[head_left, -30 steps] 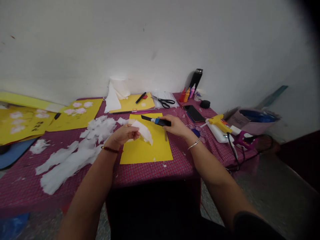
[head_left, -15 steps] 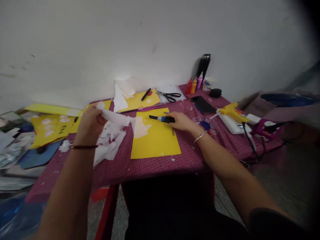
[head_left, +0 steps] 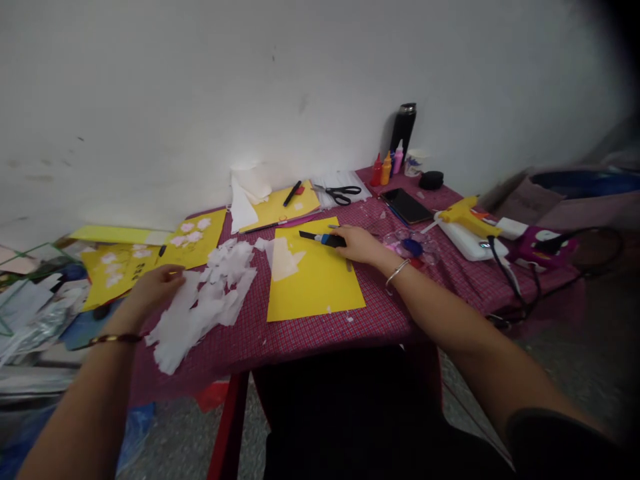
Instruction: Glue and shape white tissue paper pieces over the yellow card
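My right hand (head_left: 359, 244) rests on the top right of a yellow sheet (head_left: 313, 283) and is closed round a flat brush (head_left: 320, 238) with a blue band and black bristles. A pale patch, a stuck piece of white paper (head_left: 286, 259), shows on the sheet's upper left. My left hand (head_left: 156, 289) lies with fingers spread on the left end of a heap of torn white tissue paper (head_left: 210, 293) on the red checked tablecloth (head_left: 310, 333).
Along the wall stand scissors (head_left: 340, 194), a black marker (head_left: 292, 193), paint bottles (head_left: 384, 169), a black flask (head_left: 403, 128) and a phone (head_left: 406, 205). A paint palette (head_left: 411, 245) and a yellow glue gun (head_left: 464, 213) lie at the right. Yellow flower sheets (head_left: 195, 235) lie left.
My left hand carried the white tissue away from the yellow sheet and came down flat on the heap at the left. My right hand stayed put with the brush. The view swung left.
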`<state>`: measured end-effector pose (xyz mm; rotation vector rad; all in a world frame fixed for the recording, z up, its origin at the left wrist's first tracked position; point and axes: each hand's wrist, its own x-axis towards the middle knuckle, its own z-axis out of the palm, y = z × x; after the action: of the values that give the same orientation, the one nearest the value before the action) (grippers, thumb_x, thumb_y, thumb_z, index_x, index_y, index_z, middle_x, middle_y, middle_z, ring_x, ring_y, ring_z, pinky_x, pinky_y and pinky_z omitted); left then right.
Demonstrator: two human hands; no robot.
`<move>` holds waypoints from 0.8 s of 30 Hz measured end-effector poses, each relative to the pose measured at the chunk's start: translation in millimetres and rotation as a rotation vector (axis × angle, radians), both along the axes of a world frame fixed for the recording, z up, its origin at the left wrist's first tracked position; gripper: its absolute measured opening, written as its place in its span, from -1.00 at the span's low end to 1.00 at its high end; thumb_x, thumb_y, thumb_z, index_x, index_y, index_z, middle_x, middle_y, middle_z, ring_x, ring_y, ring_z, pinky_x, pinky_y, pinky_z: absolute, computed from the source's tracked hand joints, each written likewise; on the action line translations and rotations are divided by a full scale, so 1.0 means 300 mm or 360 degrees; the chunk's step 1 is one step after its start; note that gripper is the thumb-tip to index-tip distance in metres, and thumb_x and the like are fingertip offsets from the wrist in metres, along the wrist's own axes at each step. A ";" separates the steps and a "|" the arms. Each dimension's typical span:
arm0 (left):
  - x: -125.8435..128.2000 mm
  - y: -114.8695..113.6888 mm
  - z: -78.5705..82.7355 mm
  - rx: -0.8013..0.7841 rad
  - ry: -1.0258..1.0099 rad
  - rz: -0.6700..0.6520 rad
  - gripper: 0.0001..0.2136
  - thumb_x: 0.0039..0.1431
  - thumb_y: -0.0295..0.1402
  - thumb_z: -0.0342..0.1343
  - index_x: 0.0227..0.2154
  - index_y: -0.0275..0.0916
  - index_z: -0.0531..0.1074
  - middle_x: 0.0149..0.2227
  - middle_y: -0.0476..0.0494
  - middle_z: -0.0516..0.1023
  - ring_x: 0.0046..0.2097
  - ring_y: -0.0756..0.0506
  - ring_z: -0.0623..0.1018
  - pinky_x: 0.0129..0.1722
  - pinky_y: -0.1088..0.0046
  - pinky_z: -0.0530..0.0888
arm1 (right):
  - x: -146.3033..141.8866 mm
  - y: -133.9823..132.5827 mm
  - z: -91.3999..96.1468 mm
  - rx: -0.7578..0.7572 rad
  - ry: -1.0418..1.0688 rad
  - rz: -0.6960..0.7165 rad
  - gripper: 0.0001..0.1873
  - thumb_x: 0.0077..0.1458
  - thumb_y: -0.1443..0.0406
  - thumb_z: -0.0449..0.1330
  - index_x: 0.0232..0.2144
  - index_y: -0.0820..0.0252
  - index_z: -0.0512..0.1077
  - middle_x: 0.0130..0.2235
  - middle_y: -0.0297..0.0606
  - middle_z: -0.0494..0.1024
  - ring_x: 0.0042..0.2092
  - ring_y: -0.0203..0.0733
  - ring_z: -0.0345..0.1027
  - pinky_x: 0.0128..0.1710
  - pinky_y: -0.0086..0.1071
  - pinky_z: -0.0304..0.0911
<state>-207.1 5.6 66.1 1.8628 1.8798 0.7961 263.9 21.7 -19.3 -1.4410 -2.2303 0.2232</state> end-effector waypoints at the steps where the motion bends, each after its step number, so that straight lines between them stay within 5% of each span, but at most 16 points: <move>1: 0.037 0.013 -0.012 0.0117 0.0321 0.0119 -0.85 -0.22 -0.36 0.29 -0.51 -0.14 0.46 -0.71 0.03 0.38 -0.64 -0.11 0.37 -0.58 0.43 0.26 | -0.007 0.000 -0.002 0.0007 -0.0005 -0.0019 -0.53 -0.01 0.37 0.22 0.01 0.32 0.46 -0.03 0.04 0.54 -0.01 0.11 0.42 0.00 -0.12 0.26; 3: 0.150 0.016 -0.039 0.0253 0.0647 -0.0034 -0.87 -0.09 -0.33 0.21 -0.40 -0.16 0.50 -0.53 -0.10 0.51 -0.46 -0.22 0.50 -0.43 0.34 0.34 | -0.022 -0.001 -0.007 0.0020 -0.0023 -0.0052 -0.54 0.01 0.36 0.21 0.01 0.34 0.44 -0.01 0.07 0.52 0.00 0.11 0.41 0.01 -0.12 0.25; 6: 0.364 -0.028 -0.090 0.0255 0.0748 -0.0624 -0.84 0.11 -0.31 0.06 -0.32 -0.18 0.51 -0.26 -0.23 0.59 -0.21 -0.26 0.55 -0.21 0.27 0.39 | -0.050 -0.008 -0.012 0.0023 -0.0069 -0.0090 -0.55 0.05 0.34 0.20 0.02 0.36 0.42 0.04 0.09 0.49 0.03 0.09 0.39 0.04 -0.15 0.25; 11: 0.579 -0.077 -0.183 0.0293 0.1305 -0.1101 -0.85 0.10 -0.52 0.03 -0.45 -0.24 0.49 -0.33 -0.29 0.56 -0.20 -0.26 0.51 -0.16 0.22 0.34 | -0.099 -0.026 -0.015 -0.0019 -0.0106 -0.0095 -0.63 0.09 0.32 0.19 -0.04 0.36 0.44 0.00 0.14 0.50 0.03 0.10 0.40 0.02 -0.17 0.27; 17: 0.579 -0.011 -0.222 0.0374 0.1331 -0.1023 -0.83 0.16 -0.49 -0.02 -0.45 -0.24 0.46 -0.34 -0.32 0.55 -0.23 -0.28 0.52 -0.25 0.23 0.31 | -0.120 -0.040 -0.006 -0.0004 -0.0119 -0.0165 -0.67 0.11 0.31 0.18 -0.06 0.32 0.46 -0.07 0.10 0.51 -0.04 0.10 0.41 -0.03 -0.14 0.26; 21: 0.594 0.010 -0.189 0.0279 0.0843 -0.0793 -0.91 0.07 -0.46 0.05 -0.48 -0.18 0.42 -0.44 -0.18 0.53 -0.40 -0.18 0.46 -0.40 0.34 0.23 | -0.140 -0.061 0.015 0.0208 0.0030 0.0039 -0.56 0.12 0.28 0.18 0.07 0.24 0.39 0.02 -0.01 0.46 0.07 0.04 0.31 0.06 -0.14 0.19; 24: 0.646 0.005 -0.143 0.0212 0.0375 -0.0899 -0.92 -0.04 -0.47 0.12 -0.56 -0.17 0.43 -0.56 -0.05 0.47 -0.50 -0.09 0.38 -0.45 0.40 0.16 | -0.179 -0.077 0.021 0.0259 0.0247 0.0306 -0.46 0.06 0.25 0.25 0.10 0.24 0.33 0.10 -0.04 0.41 0.13 0.00 0.25 0.10 -0.16 0.17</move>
<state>-13.2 7.3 23.1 2.4911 1.3173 0.5323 210.3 -1.4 -13.0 -1.0883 -2.2037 0.2030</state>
